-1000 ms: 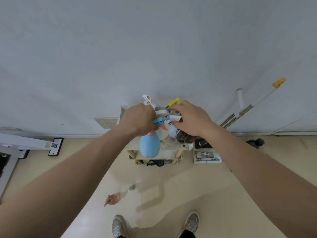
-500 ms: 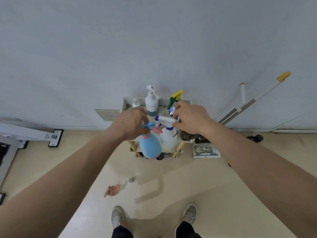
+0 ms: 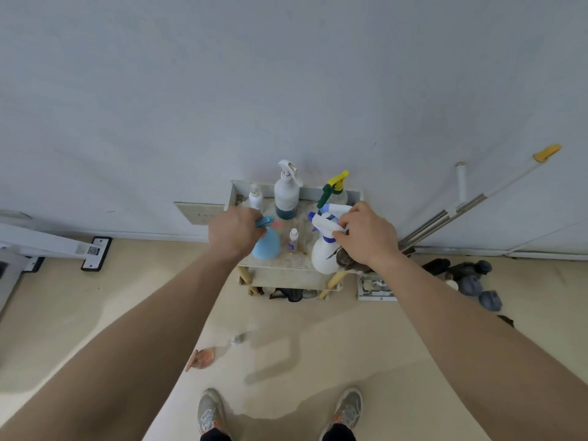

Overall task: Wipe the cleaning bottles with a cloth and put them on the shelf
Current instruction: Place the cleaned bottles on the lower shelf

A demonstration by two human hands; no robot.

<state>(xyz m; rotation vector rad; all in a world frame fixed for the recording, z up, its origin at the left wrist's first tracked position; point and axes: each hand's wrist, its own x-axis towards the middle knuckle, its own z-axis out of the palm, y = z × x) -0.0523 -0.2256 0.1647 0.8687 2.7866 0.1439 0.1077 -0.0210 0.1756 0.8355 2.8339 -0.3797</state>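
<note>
While the person stands facing the wall, both arms reach out to a low shelf (image 3: 286, 265) set against it.

Left hand (image 3: 237, 232): fingers curled round the trigger head of a blue spray bottle (image 3: 266, 249), which is at the front left of the shelf top.

Right hand (image 3: 366, 235): fingers and thumb closed on the head and neck of a white spray bottle (image 3: 322, 254) with a blue collar, at the front right edge of the shelf top. Whether its base rests on the surface cannot be told.

A dark cloth (image 3: 345, 261) shows just beneath the right hand, touching the white spray bottle. Which fingers hold it cannot be told.

Between the two gripped bottles stands a small clear bottle (image 3: 293, 238).

Back row, left to right: a small white bottle (image 3: 255, 197), a tall white sprayer (image 3: 286, 195) with dark liquid at its base, and a green-and-yellow trigger bottle (image 3: 332, 187).

Right of the shelf, mop handles (image 3: 477, 202) lean on the wall.

Floor: an orange-brown object (image 3: 202, 359) lies near the left forearm. Grey shoes (image 3: 210, 412) show at the lower edge.
</note>
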